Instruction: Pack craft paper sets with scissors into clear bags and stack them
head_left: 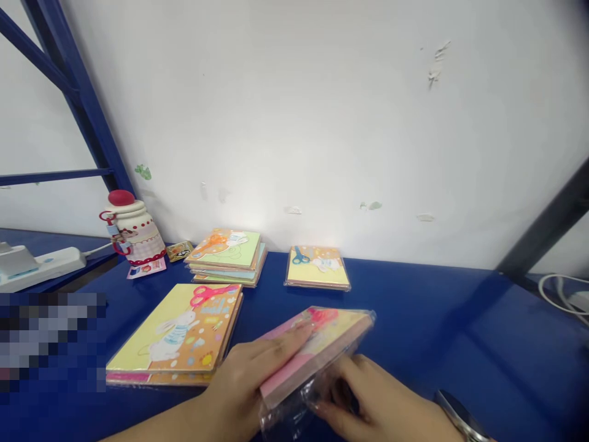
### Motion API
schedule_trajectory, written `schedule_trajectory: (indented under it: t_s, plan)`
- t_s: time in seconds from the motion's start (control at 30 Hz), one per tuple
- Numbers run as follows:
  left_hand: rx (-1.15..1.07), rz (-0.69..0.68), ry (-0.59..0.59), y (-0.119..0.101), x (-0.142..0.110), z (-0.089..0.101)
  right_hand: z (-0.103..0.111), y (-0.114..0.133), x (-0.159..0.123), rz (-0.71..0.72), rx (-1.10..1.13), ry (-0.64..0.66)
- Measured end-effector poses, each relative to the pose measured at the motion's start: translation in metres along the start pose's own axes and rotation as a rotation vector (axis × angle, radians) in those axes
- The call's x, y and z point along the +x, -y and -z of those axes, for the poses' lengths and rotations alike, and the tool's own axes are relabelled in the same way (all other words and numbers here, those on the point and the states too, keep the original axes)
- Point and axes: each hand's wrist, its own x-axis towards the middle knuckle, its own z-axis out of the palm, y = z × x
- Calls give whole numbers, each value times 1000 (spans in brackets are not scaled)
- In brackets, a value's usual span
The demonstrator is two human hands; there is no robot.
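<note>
A: Where's the wrapped booklet [338, 334]?
B: Up in both hands, over the near part of the blue desk [414, 325] — tilted, thick side turned toward the right hand [370, 393].

A: State of the hands?
B: Left hand [257, 365] clamped on the booklet, fingers across the cover, thumb hidden. Right hand closed on loose clear film [285, 422] at the lower end, fingers curled under the block.

A: Why that split?
B: My read: left steadies the block, so right is free to handle slack plastic. Tilt puts the film end within reach.

A: And the stacks?
B: Front-left stack [179, 331] sits just beside the left hand, scissors-and-rabbit cover face up. Back-left stack [230, 248] and low middle stack [317, 268] lie near the wall [322, 123]. All flat — probably for stability, and off to the sides of the work.

A: Red-lidded bottle [138, 236]?
B: Upright, back left. Likely parked there to avoid knocks.
</note>
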Motion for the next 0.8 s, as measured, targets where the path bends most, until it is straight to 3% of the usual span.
schedule_trajectory:
  t_s: [0.13,0.23,0.47,0.6,0.67,0.8]
  plan:
    - [38,-107,-43,5,-1,-2,3,-4,-10,37,107,-138]
    - [38,-91,9,5,-1,0,7,-3,-15,92,38,-215]
    - [41,-30,28,4,-4,2,8,-7,-12,163,26,-227]
    - [37,-33,18,8,-7,-1,8,-8,-11,193,-152,-259]
    - [13,26,2,8,-9,-3,9,-9,-10,172,-274,-264]
    - [-158,315,-47,5,-7,-7,8,-12,-7,118,-379,-296]
